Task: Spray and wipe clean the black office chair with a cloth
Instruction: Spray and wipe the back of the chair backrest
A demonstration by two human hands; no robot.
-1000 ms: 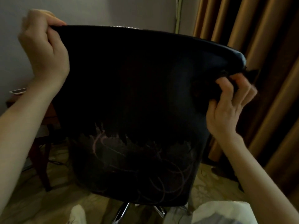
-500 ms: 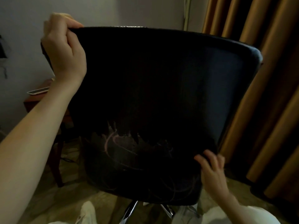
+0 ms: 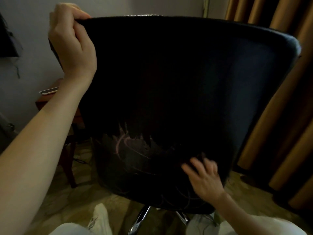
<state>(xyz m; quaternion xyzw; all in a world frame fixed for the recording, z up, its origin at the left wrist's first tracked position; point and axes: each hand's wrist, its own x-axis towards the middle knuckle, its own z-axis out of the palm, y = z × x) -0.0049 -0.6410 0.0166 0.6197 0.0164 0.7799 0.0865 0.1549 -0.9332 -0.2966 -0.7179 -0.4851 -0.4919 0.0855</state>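
Observation:
The black office chair (image 3: 169, 73) fills the view, its backrest turned towards me, with pale scuff marks low on the back. My left hand (image 3: 72, 43) grips the top left corner of the backrest. My right hand (image 3: 205, 180), blurred by motion, lies flat against the lower right of the backrest with its fingers spread. A dark cloth (image 3: 201, 156) shows only as a tuft above the fingertips and is hard to separate from the chair. No spray bottle is in view.
The chair's chrome base (image 3: 140, 217) stands between my white shoes (image 3: 100, 217). A wooden side table (image 3: 49, 100) with a phone (image 3: 49, 90) on it stands at the left by the wall. Brown curtains (image 3: 279, 116) hang close on the right.
My right hand went from the backrest's top right corner down to its lower right, then a little left and up. The left hand kept its grip on the top left corner.

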